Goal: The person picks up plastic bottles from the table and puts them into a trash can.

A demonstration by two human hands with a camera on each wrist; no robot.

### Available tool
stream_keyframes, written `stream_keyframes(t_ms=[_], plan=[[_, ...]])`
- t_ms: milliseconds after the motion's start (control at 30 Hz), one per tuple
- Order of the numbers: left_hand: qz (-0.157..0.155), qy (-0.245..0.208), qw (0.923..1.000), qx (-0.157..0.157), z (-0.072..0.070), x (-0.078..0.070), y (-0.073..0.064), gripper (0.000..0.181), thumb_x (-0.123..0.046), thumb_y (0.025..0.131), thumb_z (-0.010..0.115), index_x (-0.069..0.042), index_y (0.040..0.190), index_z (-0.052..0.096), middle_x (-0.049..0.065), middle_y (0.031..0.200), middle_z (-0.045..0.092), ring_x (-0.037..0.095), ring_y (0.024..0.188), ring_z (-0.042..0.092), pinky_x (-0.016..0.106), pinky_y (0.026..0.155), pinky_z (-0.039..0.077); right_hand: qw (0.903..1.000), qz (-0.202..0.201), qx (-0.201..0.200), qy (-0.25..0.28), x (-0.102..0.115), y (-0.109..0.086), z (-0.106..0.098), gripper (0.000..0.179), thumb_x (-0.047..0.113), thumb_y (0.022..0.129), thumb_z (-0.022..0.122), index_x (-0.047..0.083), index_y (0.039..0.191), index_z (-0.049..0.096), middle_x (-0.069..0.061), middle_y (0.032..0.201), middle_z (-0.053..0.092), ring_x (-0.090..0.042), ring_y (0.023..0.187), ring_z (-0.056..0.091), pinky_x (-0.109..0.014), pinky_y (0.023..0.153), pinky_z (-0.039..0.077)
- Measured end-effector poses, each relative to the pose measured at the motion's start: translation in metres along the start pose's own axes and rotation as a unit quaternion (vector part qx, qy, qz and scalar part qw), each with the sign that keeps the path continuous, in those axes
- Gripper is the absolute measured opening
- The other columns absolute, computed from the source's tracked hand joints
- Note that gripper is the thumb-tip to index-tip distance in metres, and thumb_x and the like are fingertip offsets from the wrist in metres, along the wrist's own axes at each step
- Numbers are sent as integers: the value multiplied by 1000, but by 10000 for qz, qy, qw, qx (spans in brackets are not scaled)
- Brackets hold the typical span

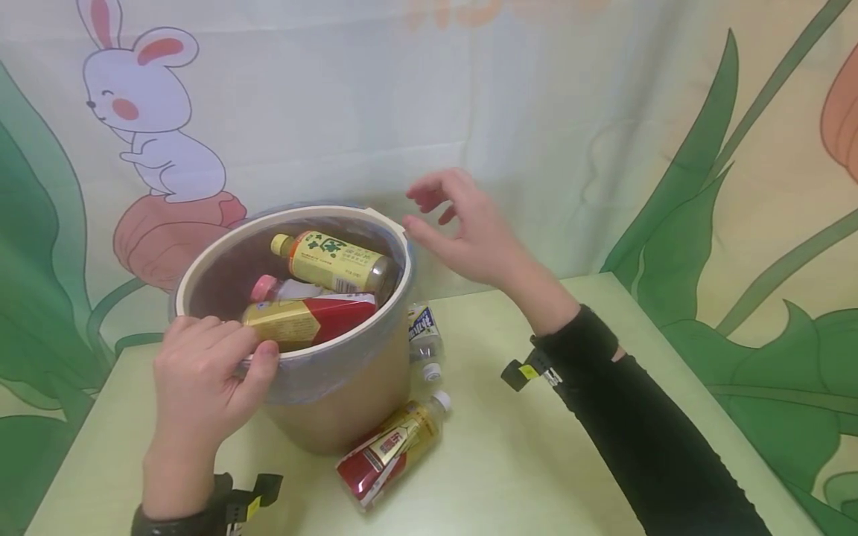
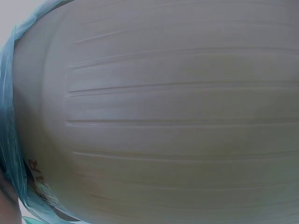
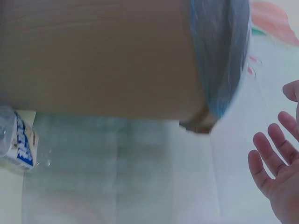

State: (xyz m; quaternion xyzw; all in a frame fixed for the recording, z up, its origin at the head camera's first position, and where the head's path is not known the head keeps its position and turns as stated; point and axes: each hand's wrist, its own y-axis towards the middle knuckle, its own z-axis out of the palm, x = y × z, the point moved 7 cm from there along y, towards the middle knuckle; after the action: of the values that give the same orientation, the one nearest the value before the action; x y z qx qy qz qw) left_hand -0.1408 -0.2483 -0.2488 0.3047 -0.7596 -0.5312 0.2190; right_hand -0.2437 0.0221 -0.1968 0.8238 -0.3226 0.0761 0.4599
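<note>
A beige trash bin with a bluish plastic liner folded over its rim stands on the table. My left hand grips the near left of the rim, thumb outside. Just off the right of the rim, my right hand is raised with loosely bent fingers and nothing in it; the right wrist view shows its fingers spread beside the liner. Inside the bin lie a yellow-labelled bottle, a pink-capped bottle and a red-and-gold bottle. The bin's ribbed wall fills the left wrist view.
On the pale table, another red-and-gold bottle lies against the bin's foot. A clear bottle with a blue label lies right of the bin. Behind the table hangs a cloth backdrop with a printed rabbit and leaves.
</note>
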Motion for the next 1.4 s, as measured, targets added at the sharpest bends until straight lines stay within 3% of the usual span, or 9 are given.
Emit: stream_keyframes(t_ms=[133, 233, 567, 800, 933, 1033, 1200, 1400], plan=[[26, -20, 10000, -27, 1, -1, 0, 63, -49, 99, 42, -8, 51, 48, 2, 43, 40, 25, 42, 36, 46, 52, 31, 9996, 68, -70, -272, -14, -23, -9, 32, 16, 89, 72, 1, 116, 62, -10, 109, 63, -17, 96, 59, -37, 75, 53], [43, -42, 10000, -55, 1, -2, 1, 63, -49, 99, 42, -8, 51, 48, 3, 43, 40, 24, 42, 36, 46, 51, 31, 9980, -88, 148, -611, -19, -44, -6, 32, 19, 89, 71, 3, 115, 62, -7, 107, 63, -14, 97, 57, -34, 74, 52], [141, 65, 9998, -136, -1, -1, -1, 64, -48, 99, 42, -6, 52, 47, 5, 44, 41, 27, 44, 37, 47, 51, 30, 9845, -695, 1294, -958, -15, -112, 34, 37, 29, 87, 71, 6, 115, 63, -2, 111, 63, -12, 107, 53, -34, 93, 49], [17, 171, 9998, 35, -1, 1, -5, 68, -54, 100, 42, -4, 55, 52, 9, 48, 47, 29, 50, 41, 49, 53, 32, 9571, -1312, 2309, -1155, 2, -149, 81, 43, 37, 86, 70, 8, 117, 63, -2, 116, 61, -14, 111, 51, -35, 94, 48], [-34, 240, 9997, 100, 1, 1, -7, 69, -55, 100, 42, -4, 55, 52, 9, 48, 47, 30, 51, 42, 49, 54, 32, 9374, -1421, 2826, -1456, 9, -167, 103, 46, 44, 86, 68, 13, 119, 62, 0, 118, 60, -15, 109, 51, -34, 89, 47], [-40, 311, 9994, 113, 2, 0, -8, 69, -56, 100, 42, -4, 55, 52, 9, 48, 47, 30, 51, 42, 49, 54, 32, 9240, -1474, 3151, -1591, 15, -176, 117, 52, 50, 86, 67, 15, 123, 62, 0, 120, 60, -15, 112, 50, -35, 94, 46], [-57, 295, 9995, 22, 3, 0, -8, 70, -56, 100, 44, -4, 54, 51, 9, 48, 47, 30, 51, 42, 49, 54, 31, 9056, -1662, 3464, -1795, 25, -186, 133, 65, 59, 84, 65, 14, 130, 59, 1, 124, 58, -13, 114, 46, -35, 98, 42], [-74, 201, 9997, -73, 2, -1, -8, 70, -57, 99, 45, -5, 53, 49, 8, 47, 46, 28, 50, 40, 49, 54, 30, 8929, -1953, 3534, -1991, 31, -194, 149, 71, 64, 83, 61, 15, 134, 57, 1, 126, 58, -15, 115, 47, -35, 94, 43]])
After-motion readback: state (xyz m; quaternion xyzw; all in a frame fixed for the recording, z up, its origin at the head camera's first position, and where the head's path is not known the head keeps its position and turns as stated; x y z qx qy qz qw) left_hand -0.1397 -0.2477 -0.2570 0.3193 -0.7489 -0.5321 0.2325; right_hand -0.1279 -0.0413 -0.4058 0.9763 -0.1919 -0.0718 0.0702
